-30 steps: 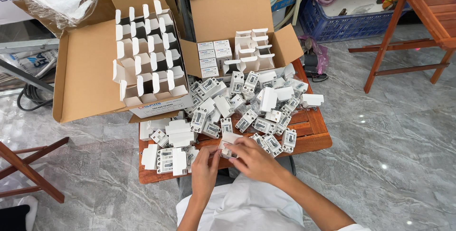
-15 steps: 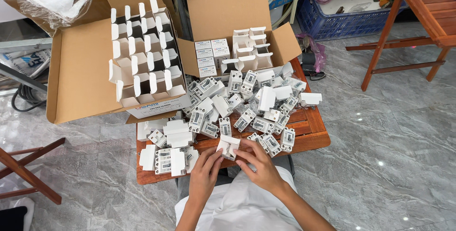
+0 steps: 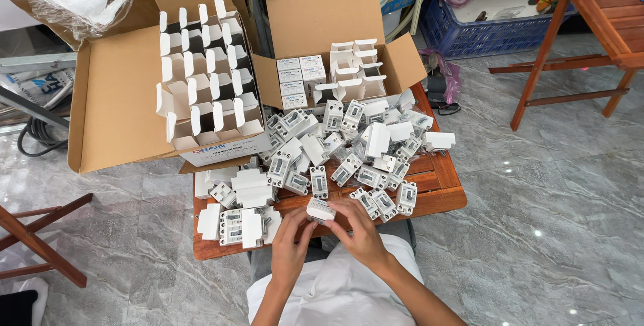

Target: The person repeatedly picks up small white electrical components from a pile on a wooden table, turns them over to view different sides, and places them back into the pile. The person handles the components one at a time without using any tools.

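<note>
Holding small white box [image 3: 320, 210], both hands [image 3: 293, 245]

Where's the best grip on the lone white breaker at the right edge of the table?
Probably across the two long flat sides of the white breaker, coming from above. It lies apart from the pile on the wooden table, so those sides look clear for fingers, while its right end sits at the table edge.

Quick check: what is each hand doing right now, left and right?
Left hand: closed on the small white box, gripping its left side.
Right hand: closed on the same small white box, fingers on its right side.
</note>
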